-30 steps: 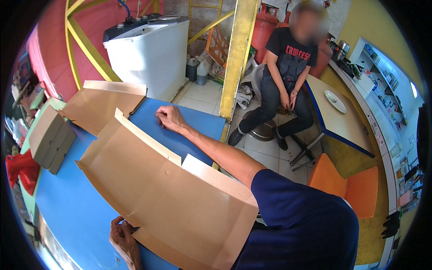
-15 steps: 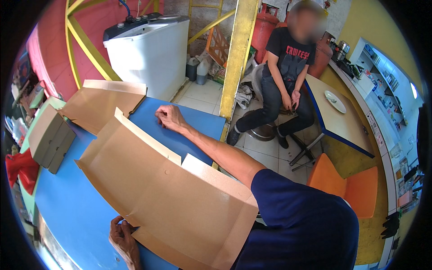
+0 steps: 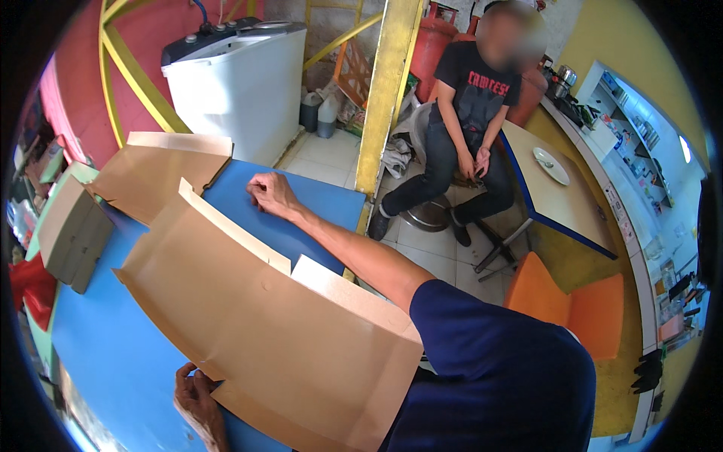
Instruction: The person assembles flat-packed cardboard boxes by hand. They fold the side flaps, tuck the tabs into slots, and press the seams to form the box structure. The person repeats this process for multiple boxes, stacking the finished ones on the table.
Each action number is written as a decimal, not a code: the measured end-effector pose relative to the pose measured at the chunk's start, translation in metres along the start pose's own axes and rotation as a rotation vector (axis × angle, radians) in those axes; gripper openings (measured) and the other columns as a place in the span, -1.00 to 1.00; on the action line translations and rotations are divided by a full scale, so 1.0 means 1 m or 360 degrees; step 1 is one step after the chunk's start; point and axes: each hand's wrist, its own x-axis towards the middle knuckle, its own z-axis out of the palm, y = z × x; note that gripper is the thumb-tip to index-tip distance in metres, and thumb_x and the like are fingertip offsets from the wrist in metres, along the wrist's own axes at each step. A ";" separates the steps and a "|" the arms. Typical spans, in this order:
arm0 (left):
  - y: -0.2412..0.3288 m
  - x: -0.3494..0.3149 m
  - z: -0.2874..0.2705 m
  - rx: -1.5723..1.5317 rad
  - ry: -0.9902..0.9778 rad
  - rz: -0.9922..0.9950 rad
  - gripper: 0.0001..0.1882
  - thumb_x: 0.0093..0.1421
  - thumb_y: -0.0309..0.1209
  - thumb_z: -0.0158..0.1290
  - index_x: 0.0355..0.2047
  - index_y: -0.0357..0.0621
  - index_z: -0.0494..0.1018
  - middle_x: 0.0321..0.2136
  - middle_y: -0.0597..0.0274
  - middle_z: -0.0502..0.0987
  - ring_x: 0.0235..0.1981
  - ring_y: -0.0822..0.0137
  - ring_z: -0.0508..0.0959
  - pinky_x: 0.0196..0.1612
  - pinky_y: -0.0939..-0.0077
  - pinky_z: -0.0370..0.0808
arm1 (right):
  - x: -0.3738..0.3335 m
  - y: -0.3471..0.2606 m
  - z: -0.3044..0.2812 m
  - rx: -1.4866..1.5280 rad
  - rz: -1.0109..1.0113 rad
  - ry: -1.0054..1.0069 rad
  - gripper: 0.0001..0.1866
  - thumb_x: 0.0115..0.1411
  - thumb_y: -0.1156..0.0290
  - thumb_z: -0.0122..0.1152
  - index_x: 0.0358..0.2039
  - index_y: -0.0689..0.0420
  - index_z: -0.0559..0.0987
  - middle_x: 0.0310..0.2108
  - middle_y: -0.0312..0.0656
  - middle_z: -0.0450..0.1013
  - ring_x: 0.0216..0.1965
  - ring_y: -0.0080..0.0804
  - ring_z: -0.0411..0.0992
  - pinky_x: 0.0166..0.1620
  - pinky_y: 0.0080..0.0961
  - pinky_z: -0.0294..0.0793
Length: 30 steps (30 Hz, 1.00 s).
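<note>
An unfolded brown cardboard box lies across the near part of the blue table, its side flaps partly raised and a notch in its left edge. Beside that notch rests my left hand, fingers curled, close against the cardboard edge; I see nothing in it. My right hand lies beyond the box on the blue tabletop, its fingers loosely curled with nothing showing in them. My right forearm reaches over the box's raised far flap. Another opened cardboard box sits at the table's far left.
Folded cardboard boxes stand at the left edge near a red bag. A white washing machine stands behind the table, beside a yellow post. A seated person, a table with a plate and an orange chair are to the right.
The whole view has shifted slightly left. Both hands and the box keep the same places relative to each other.
</note>
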 end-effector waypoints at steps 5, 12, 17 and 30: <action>-0.001 -0.002 0.003 -0.0062 0.0032 -0.0007 -0.85 0.35 -0.52 -0.05 -0.17 -0.32 0.48 -0.61 0.26 0.54 -0.59 0.55 0.50 -0.49 0.65 0.39 | 0.000 -0.001 0.001 0.0059 -0.0003 0.0004 -0.81 0.25 0.42 0.14 -0.41 0.27 0.62 -0.64 -0.18 0.54 -0.69 -0.51 0.50 -0.62 -0.53 0.45; -0.001 -0.001 0.002 -0.0130 -0.0025 -0.0031 -0.85 0.36 -0.53 -0.08 -0.17 -0.34 0.47 -0.59 0.25 0.55 -0.56 0.53 0.53 -0.44 0.61 0.48 | -0.001 -0.004 0.000 0.0026 -0.0029 0.0024 -0.80 0.23 0.46 0.12 -0.46 0.28 0.61 -0.67 -0.15 0.52 -0.69 -0.43 0.52 -0.57 -0.46 0.49; 0.002 -0.003 0.004 -0.0162 -0.0005 -0.0039 -0.84 0.38 -0.53 -0.09 -0.17 -0.34 0.46 -0.55 0.23 0.56 -0.54 0.51 0.54 -0.44 0.62 0.47 | -0.002 -0.007 0.000 0.0050 0.0012 0.0022 -0.80 0.23 0.44 0.12 -0.45 0.28 0.62 -0.68 -0.16 0.52 -0.69 -0.43 0.52 -0.57 -0.46 0.49; 0.002 -0.002 0.000 -0.0123 -0.0057 -0.0011 -0.84 0.38 -0.51 -0.08 -0.16 -0.35 0.46 -0.53 0.20 0.58 -0.51 0.49 0.56 -0.42 0.61 0.48 | -0.001 -0.002 0.000 0.0059 0.0024 0.0024 -0.82 0.24 0.43 0.16 -0.41 0.26 0.63 -0.64 -0.18 0.54 -0.69 -0.51 0.50 -0.63 -0.53 0.46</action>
